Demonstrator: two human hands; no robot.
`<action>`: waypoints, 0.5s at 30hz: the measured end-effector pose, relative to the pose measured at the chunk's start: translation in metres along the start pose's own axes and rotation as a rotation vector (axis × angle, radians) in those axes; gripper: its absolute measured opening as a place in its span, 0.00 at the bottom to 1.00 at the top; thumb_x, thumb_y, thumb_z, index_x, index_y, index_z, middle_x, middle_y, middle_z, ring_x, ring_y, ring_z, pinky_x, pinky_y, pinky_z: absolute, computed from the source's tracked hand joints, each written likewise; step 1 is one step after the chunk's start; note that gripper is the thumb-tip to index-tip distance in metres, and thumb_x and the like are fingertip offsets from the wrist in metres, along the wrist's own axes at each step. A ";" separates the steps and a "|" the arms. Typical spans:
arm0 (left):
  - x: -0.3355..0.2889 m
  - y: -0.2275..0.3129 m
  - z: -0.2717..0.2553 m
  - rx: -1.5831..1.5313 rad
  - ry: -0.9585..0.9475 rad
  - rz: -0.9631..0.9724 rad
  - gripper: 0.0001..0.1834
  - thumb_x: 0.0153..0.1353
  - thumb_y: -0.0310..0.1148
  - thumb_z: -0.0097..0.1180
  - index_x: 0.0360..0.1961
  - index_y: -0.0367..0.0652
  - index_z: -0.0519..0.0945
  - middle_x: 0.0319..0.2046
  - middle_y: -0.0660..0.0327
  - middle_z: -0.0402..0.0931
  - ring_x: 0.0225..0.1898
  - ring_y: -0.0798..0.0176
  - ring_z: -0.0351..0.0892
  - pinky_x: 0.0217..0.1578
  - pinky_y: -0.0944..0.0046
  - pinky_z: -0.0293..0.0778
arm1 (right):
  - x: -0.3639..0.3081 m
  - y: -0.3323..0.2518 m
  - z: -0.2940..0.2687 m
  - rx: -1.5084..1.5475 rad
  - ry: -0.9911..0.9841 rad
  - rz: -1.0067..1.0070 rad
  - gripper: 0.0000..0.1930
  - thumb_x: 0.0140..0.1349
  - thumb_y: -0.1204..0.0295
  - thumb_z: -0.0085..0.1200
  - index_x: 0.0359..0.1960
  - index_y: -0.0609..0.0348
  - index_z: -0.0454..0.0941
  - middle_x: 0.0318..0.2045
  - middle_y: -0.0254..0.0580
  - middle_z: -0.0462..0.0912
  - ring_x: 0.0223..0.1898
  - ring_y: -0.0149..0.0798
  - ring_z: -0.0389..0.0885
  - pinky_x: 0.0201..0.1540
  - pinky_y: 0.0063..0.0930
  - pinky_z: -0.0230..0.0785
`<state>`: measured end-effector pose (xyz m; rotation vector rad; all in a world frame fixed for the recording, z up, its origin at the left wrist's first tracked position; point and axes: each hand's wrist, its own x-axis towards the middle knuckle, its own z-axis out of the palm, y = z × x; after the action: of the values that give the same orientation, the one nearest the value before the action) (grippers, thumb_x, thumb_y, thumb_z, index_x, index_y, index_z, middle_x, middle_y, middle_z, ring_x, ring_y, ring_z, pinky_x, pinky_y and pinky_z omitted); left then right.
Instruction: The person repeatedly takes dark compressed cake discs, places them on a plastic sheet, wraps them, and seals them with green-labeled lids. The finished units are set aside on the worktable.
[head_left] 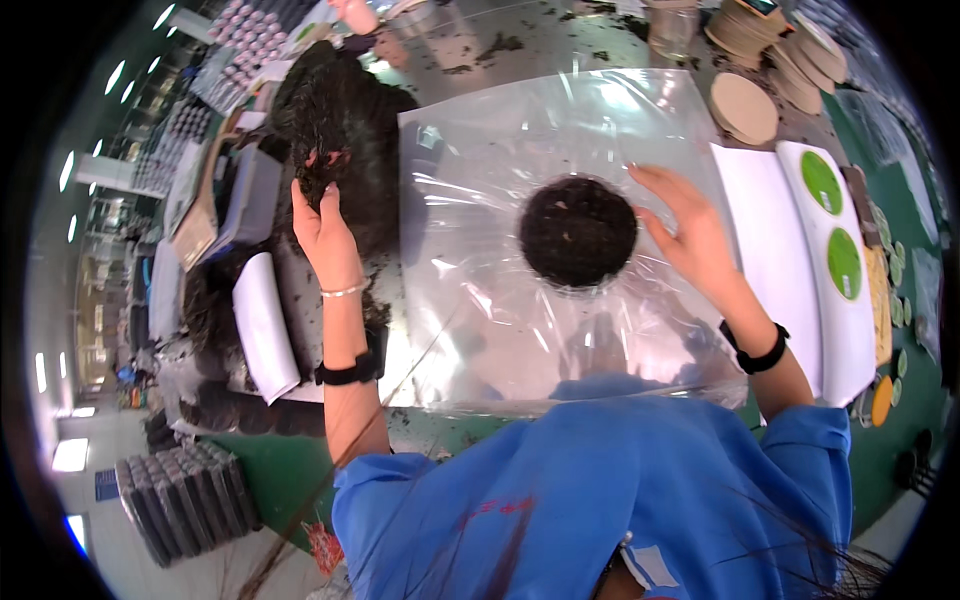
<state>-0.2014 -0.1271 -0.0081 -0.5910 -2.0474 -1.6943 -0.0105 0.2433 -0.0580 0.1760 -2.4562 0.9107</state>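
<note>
A clear plastic sheet (470,330) is spread over the table in front of me. At its middle a dark, crumbly, leaf-like material forms a round mass (578,232), sunk in a round hollow of the film. My right hand (690,230) is at the right edge of this round mass, fingers and thumb apart, holding nothing. To the left, my left hand (328,235) reaches into a heap of the same dark stringy material (365,140). Its fingers close around a dark clump (322,180) and are partly hidden by it.
Round beige discs (743,108) are stacked at the far right. White sheets with green round labels (843,262) lie along the right. On the left are a grey-blue bin (250,195) and a curled white sheet (266,330). A clear container (673,32) stands at the back.
</note>
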 end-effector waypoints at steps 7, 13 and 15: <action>-0.105 0.002 0.109 -0.924 -0.314 -0.917 0.27 0.65 0.19 0.51 0.67 0.33 0.68 0.62 0.51 0.76 0.63 0.50 0.76 0.66 0.53 0.71 | -0.031 0.001 0.011 -0.292 -0.120 -0.193 0.35 0.53 0.81 0.61 0.66 0.44 0.76 0.74 0.38 0.64 0.72 0.59 0.61 0.70 0.50 0.62; -0.117 -0.005 0.144 0.296 -0.532 0.222 0.51 0.56 0.51 0.72 0.75 0.43 0.61 0.78 0.48 0.49 0.78 0.42 0.46 0.75 0.37 0.43 | -0.056 0.024 0.023 -0.311 -0.217 -0.184 0.29 0.52 0.79 0.61 0.60 0.48 0.79 0.69 0.40 0.70 0.70 0.53 0.66 0.69 0.49 0.64; -0.106 -0.009 0.156 0.353 -0.854 0.405 0.56 0.52 0.56 0.74 0.77 0.50 0.60 0.79 0.50 0.47 0.80 0.40 0.38 0.75 0.33 0.34 | -0.055 0.021 0.026 -0.265 -0.204 -0.170 0.26 0.53 0.78 0.62 0.58 0.52 0.80 0.64 0.41 0.75 0.67 0.50 0.70 0.68 0.47 0.66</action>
<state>-0.1263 0.0188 -0.1023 -1.6668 -2.4306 -0.8645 0.0198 0.2399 -0.1149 0.3936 -2.6709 0.5108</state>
